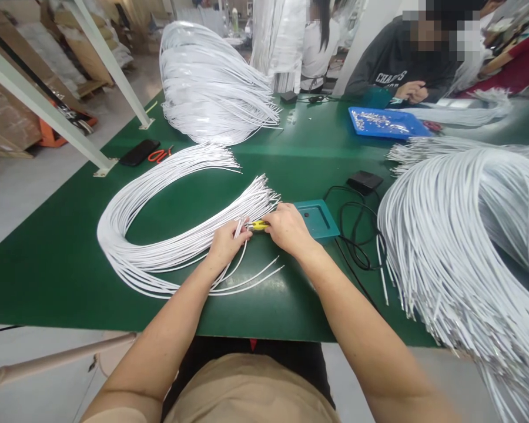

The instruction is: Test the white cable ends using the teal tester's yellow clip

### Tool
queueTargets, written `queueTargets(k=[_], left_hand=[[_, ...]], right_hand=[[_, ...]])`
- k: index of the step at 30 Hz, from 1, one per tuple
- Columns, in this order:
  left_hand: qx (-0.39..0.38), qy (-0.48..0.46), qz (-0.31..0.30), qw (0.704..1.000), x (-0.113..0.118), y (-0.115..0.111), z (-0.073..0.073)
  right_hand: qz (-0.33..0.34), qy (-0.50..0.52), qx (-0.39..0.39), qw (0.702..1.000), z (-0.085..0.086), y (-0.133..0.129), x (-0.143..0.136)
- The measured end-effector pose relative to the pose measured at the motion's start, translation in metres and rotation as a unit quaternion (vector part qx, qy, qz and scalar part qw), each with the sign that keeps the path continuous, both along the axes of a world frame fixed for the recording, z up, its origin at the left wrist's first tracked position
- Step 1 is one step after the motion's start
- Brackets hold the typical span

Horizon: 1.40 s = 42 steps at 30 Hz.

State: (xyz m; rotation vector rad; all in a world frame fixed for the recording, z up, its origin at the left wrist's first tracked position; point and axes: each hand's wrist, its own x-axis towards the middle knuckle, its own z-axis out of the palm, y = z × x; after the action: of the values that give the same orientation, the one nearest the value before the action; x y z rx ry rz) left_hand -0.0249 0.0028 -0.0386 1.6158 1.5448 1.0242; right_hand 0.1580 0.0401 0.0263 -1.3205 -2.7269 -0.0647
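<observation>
My left hand (227,239) is closed around the ends of a few white cables (238,228). Coming from the right, my right hand (290,229) grips yellow-handled pliers (259,225), whose metal jaws meet the cable ends at my left fingertips. Whether the jaws are closed on a cable is too small to tell. Behind my hands lies a curved bundle of white cables (123,205), its two sets of ends pointing right. Two or three single cables (255,281) stick out below my left hand. A teal tray (318,218) sits just beyond my right hand.
Black cords (357,235) and a black box (365,182) lie right of the tray. Large cable heaps stand at the right (449,223) and back (211,82). Red-handled scissors (160,154) and a black phone-like object (140,152) lie left. A co-worker sits behind a blue tray (361,130).
</observation>
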Motion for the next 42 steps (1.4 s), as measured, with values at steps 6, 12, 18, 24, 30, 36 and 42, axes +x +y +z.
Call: queueTargets(k=[6,12,18,24,30,36,42], left_hand=[[0.011,0.007,-0.002,1.000,0.000,0.000,0.001],[0.016,0.029,0.008,0.999,0.001,-0.001,0.001],[0.004,0.022,0.009,1.000,0.001,-0.002,0.001],[-0.027,-0.039,0.020,0.999,0.001,-0.002,0.005],[-0.047,-0.116,0.015,0.992,-0.008,-0.005,0.007],[-0.095,-0.240,0.026,0.966,-0.017,-0.011,0.008],[-0.149,-0.283,-0.019,0.947,-0.015,-0.016,0.019]], right_hand=[[-0.016,0.008,-0.006,1.000,-0.003,0.001,0.001],[-0.005,0.020,-0.005,1.000,-0.002,0.000,0.001],[-0.128,0.096,0.089,0.983,-0.001,-0.012,0.011],[-0.232,0.095,0.114,0.961,-0.015,-0.014,0.021],[-0.115,0.198,0.112,0.967,-0.011,-0.036,-0.008],[0.164,0.153,0.039,0.974,-0.018,-0.082,-0.060],[0.137,0.042,-0.097,0.985,-0.009,-0.102,-0.067]])
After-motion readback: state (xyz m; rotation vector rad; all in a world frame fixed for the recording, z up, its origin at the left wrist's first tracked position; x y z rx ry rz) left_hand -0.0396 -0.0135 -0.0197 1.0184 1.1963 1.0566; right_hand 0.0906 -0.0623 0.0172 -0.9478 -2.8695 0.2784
